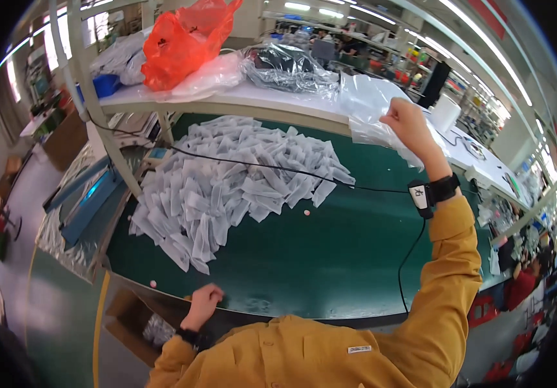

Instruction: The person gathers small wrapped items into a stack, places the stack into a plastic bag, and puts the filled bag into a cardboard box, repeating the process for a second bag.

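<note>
My right hand is raised at the right end of the shelf, its fingers closed on a clear plastic bag. The bag hangs over the shelf's front edge. My left hand is low at the front edge of the green table, with its fingers curled in and nothing visible in them. Beyond it, a large heap of small whitish translucent packets covers the left and back of the table. A black strap with a white-faced device is on my right wrist.
The white shelf over the table's back carries a red plastic bag, clear film and a white roll. A black cable crosses the heap. Left are a blue device and a cardboard box.
</note>
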Motion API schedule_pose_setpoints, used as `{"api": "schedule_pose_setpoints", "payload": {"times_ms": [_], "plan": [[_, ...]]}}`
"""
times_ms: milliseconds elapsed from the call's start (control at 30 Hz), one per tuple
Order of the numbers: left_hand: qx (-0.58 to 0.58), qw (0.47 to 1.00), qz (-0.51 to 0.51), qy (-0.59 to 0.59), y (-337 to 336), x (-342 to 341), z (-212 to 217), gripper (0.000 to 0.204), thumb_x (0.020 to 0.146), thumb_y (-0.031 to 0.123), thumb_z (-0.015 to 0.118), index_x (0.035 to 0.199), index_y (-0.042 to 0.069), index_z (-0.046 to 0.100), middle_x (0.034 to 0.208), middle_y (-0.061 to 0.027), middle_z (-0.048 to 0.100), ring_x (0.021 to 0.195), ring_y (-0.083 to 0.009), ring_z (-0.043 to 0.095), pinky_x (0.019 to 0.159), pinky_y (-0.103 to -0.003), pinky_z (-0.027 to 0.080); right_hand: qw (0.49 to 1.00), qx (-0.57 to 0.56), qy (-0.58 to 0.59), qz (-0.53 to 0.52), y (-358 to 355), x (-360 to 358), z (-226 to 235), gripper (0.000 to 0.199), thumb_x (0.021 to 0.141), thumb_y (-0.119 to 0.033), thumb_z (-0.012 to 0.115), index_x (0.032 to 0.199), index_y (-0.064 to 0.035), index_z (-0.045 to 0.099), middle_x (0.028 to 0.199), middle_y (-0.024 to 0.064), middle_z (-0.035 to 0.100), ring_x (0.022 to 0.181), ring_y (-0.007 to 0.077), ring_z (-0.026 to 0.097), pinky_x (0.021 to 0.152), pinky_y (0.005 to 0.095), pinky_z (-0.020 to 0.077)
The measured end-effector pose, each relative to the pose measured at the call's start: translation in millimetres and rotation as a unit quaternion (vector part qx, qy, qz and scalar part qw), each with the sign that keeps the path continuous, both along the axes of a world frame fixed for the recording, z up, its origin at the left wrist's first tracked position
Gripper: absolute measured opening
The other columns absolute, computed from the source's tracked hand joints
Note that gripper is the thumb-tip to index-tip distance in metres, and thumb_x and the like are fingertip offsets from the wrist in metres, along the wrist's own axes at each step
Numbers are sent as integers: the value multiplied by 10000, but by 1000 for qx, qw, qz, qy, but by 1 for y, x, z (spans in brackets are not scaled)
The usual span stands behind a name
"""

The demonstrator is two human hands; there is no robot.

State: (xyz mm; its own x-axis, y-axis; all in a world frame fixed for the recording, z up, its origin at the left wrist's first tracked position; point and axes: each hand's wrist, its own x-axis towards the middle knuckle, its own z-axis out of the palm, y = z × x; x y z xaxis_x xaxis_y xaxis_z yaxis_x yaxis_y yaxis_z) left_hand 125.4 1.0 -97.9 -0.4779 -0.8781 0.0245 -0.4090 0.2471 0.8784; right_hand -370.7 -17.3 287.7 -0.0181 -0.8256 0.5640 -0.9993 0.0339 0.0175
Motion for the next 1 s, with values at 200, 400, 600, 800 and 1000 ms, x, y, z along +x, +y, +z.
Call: {"api": "schedule_pose_setpoints", "payload": {"times_ms": [200,400,600,800,1000], "plan": [[-21,996,-89,4,2,-106,64,123,821,-24,531,876,-3,639,807,-115,667,746,-211,666,680,-317,516,933,47,-340,105,-23,-26,0,254,879,-195,688,745,-13,572,693,28,573,621,105,543,577,258,441],[-31,974,-214,72,4,-178,121,188,840,-44,499,935,0,655,819,-79,661,766,-162,661,677,-273,509,871,-140,-453,129,-17,-72,9,238,910,-193,674,790,-8,585,727,25,594,633,72,540,601,221,449],[-8,927,-333,173,-12,-216,198,199,906,11,517,1055,8,649,906,-69,662,848,-163,658,748,-274,507,806,-351,-406,250,-12,-80,31,164,961,-141,593,866,-8,582,898,74,660,794,127,618,717,255,496],[157,803,-366,443,-31,-229,242,389,981,171,525,1343,30,493,1169,-119,594,1091,-207,591,936,-346,474,935,-81,-132,319,37,51,-21,88,923,-87,606,960,-11,584,1088,137,661,1027,274,628,876,363,491],[335,797,-235,445,-58,-215,244,433,1005,211,493,1400,44,436,1135,-113,608,1021,-203,618,899,-354,501,892,42,-24,450,85,139,-139,196,796,-129,696,930,-59,572,1121,149,619,980,323,607,861,415,479]]}}
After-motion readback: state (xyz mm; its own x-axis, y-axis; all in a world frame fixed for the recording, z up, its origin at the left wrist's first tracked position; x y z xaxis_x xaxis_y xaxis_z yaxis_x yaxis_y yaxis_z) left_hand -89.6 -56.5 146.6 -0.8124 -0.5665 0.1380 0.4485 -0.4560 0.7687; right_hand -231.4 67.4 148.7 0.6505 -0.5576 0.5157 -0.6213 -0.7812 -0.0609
